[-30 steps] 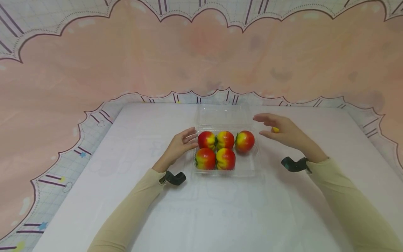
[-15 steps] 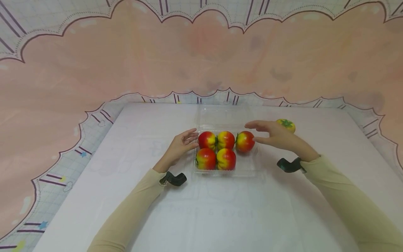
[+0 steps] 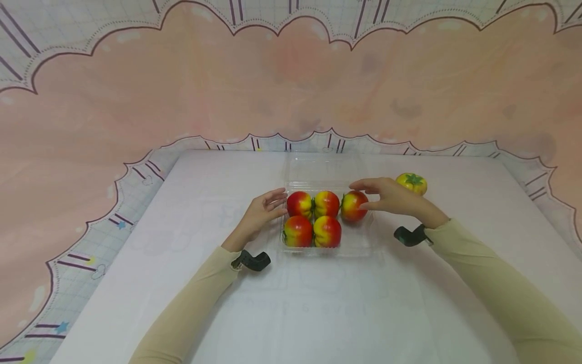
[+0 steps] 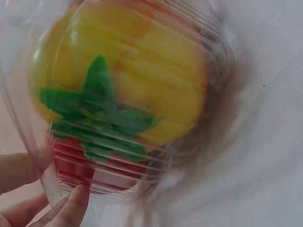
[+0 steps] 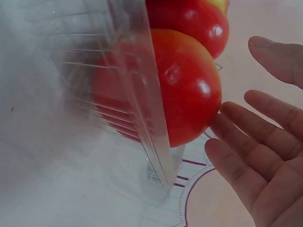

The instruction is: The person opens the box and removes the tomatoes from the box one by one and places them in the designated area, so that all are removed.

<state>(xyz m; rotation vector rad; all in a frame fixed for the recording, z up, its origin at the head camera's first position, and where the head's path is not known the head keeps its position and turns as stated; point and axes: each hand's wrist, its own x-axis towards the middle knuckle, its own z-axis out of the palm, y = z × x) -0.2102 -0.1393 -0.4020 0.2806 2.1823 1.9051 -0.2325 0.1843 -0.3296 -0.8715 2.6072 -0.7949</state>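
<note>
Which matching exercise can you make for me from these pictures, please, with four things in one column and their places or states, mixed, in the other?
Things:
1. left hand
2. right hand
3. clear box
4. yellow fruit with green leaves

Places or states:
A. open, holding five red-and-yellow fruits
B. at the box's left side
C. outside the box
D. at the back right fruit

Pairs: 1-B, 2-D, 3-A, 4-C

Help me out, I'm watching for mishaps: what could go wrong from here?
The right hand is right by the back-right fruit and might knock it into the gap in front.
The clear box looks thin; the left hand, at its side, could dent or shift it.
The loose fruit outside, close behind the right hand, looks round enough to roll if bumped.
</note>
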